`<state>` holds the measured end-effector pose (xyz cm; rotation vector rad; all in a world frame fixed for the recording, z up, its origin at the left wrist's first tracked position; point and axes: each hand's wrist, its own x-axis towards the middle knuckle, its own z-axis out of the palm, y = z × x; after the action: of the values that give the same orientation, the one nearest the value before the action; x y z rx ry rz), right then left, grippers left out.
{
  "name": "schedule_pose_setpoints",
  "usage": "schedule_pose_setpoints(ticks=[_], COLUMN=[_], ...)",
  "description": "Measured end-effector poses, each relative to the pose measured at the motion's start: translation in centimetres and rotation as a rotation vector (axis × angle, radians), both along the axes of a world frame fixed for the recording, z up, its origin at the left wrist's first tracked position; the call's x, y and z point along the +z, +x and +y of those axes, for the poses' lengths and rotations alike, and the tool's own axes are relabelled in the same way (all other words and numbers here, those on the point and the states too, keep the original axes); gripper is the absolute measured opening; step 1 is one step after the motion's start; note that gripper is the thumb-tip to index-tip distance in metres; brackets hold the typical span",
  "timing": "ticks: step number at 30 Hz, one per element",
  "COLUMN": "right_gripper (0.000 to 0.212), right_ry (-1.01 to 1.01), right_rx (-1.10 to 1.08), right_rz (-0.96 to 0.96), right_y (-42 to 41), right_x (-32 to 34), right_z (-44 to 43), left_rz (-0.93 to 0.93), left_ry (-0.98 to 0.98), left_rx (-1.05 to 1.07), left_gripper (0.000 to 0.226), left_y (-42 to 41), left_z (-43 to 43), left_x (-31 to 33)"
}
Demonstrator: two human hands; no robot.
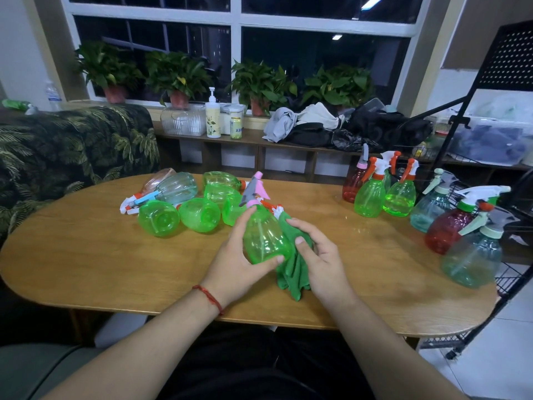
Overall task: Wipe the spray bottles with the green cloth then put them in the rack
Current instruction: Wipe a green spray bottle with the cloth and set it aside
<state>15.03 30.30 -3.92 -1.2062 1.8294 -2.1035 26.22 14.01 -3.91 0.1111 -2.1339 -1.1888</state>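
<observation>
Green spray bottle (265, 241) gripped by left hand (236, 264), fingers curled round body, above table (115, 255). Green cloth (291, 272) held by right hand (320, 261), pressed at bottle's 3 o'clock. Lying bottles (199, 215) piled at 10 o'clock; black rack (512, 274) at 3 o'clock.

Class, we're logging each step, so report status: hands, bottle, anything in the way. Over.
Left hand grips green bottle. Right hand holds green cloth against its side. Standing bottles crowd the table edge beside the rack.

My glossy translucent green plastic spray bottle (265, 241); soft matt green cloth (294, 269); smooth wood-grain oval table (115, 255); black wire-metal rack (510, 272).
</observation>
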Motion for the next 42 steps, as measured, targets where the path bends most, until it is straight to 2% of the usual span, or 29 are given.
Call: schedule_pose_setpoints(ticks=[3,6,8,11,16,20,26,31,39,42], right_gripper=[0.040,0.041,0.041,0.041,0.042,0.041,0.035,0.035,0.039,0.040], right_ry=[0.022,0.029,0.022,0.002,-0.017,-0.052,-0.061,-0.065,-0.041,-0.027], right_rx=[-0.024,-0.056,-0.048,0.001,0.034,-0.004,-0.055,-0.058,-0.057,-0.064], right_rz=[0.144,0.187,0.140,-0.028,-0.086,-0.138,-0.197,-0.139,0.160,0.197], right_y=[0.4,0.5,0.5,0.3,0.1,-0.1,-0.4,-0.1,0.4,0.7], right_x=[0.0,-0.1,-0.1,0.1,0.5,0.7,0.6,0.7,0.1,0.1], right_z=[0.0,0.0,-0.2,-0.4,-0.3,-0.1,0.0,0.2,0.1,-0.1], left_rz=[0.029,0.031,0.039,0.032,-0.033,-0.100,-0.132,-0.093,0.030,0.064], left_ry=[0.054,0.078,0.099,0.074,0.084,0.066,-0.079,-0.074,0.103,0.172], left_rx=[0.087,0.102,0.044,-0.111,-0.326,-0.305,-0.285,-0.227,0.025,-0.016], left_gripper=[0.105,0.104,0.101,0.092,0.096,0.095,0.116,0.113,0.099,0.093], left_y=[-0.1,0.0,0.1,0.5,1.3,1.1,0.8,0.7,0.1,0.1], left_z=[-0.2,-0.2,-0.2,-0.1,0.6,0.3,0.4,0.4,0.0,-0.2], left_x=[0.0,0.1,0.3,0.4,1.0,0.9,0.4,0.2,0.2,0.4])
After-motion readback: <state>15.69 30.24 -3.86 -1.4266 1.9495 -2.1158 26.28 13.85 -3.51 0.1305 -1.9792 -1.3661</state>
